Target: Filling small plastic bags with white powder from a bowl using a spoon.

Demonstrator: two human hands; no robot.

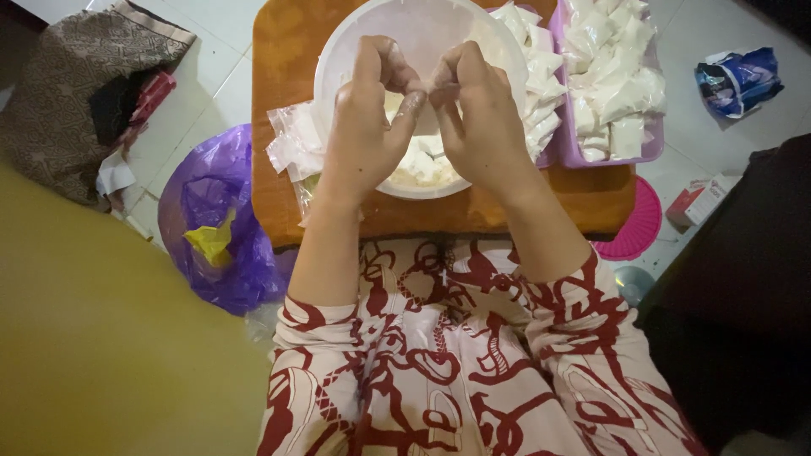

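Note:
My left hand (367, 118) and my right hand (477, 114) meet above a white plastic bowl (422, 34) on a low orange table (279, 76). The fingertips of both hands pinch together at the top of a small clear bag; most of the bag is hidden behind my fingers. White powder (422, 165) lies in the bowl under my hands, and my fingers are dusted with it. A small stack of empty clear bags (291, 139) lies on the table just left of my left hand.
A purple tray (574, 148) full of small filled white bags stands at the table's right. On the floor lie a purple plastic bag (211, 219) at left, a pink round lid (638, 228), a small box (697, 201) and a blue packet (739, 80).

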